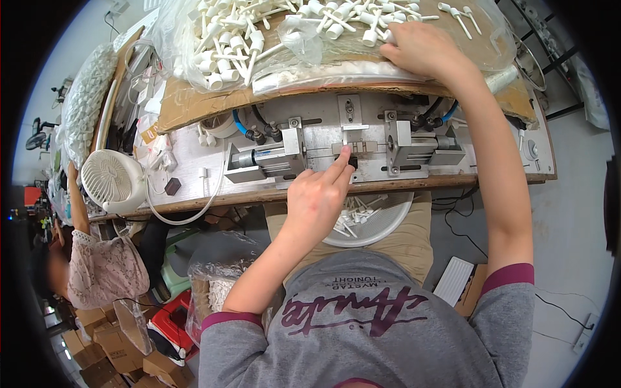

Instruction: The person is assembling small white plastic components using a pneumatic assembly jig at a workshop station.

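Note:
My left hand (318,200) reaches to the small metal fixture (363,147) in the middle of the bench, its index finger stretched out and the fingertip on the fixture's near left part. A small white piece shows just beyond that fingertip; the thumb is mostly hidden. Farther off to the right, my right hand (424,48) is at the edge of a heap of white plastic parts (236,45), each a thin stem with a cup-like head. Its thumb and fingers close around one white plastic part (389,37), of which little shows.
Metal cylinder units, the left (272,158) and the right (424,152), flank the fixture. A cardboard sheet (194,103) overhangs them. A white fan (111,180) stands at left. On my lap rests a white basket (381,229) with similar parts. A co-worker (107,268) sits at left.

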Action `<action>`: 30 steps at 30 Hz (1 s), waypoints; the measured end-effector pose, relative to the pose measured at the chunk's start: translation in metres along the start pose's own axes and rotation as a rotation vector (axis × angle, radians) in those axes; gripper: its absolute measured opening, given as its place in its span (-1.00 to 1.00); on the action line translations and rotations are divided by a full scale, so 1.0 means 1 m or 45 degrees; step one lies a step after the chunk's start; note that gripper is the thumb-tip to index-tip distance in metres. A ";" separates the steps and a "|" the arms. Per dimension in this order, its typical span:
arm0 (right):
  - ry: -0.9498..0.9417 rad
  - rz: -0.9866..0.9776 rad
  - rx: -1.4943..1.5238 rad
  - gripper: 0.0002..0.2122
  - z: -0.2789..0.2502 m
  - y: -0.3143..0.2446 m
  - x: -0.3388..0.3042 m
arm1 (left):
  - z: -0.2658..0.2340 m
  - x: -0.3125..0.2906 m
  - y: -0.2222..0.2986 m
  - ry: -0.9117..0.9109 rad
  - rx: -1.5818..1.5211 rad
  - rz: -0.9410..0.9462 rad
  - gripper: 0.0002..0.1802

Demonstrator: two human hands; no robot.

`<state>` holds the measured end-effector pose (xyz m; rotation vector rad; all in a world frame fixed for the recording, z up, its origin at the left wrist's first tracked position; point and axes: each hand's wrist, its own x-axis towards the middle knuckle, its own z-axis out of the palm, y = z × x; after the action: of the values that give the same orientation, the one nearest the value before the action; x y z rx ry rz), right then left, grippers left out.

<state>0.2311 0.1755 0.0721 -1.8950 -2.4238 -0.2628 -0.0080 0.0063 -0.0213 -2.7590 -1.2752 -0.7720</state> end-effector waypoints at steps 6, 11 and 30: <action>0.096 0.009 0.461 -0.76 -0.018 0.026 -0.013 | -0.001 0.003 0.000 -0.045 -0.006 -0.022 -0.71; 0.121 0.204 1.409 -0.81 -0.032 0.043 -0.026 | -0.004 0.004 0.001 -0.058 -0.021 -0.032 -0.70; -0.228 0.596 2.336 -0.81 0.011 -0.061 -0.166 | -0.026 -0.009 0.016 0.138 -0.569 -0.231 -0.65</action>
<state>0.2137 0.0045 0.0313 -1.2315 -0.9915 1.5279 -0.0125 -0.0167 0.0005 -2.8909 -1.5053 -1.3520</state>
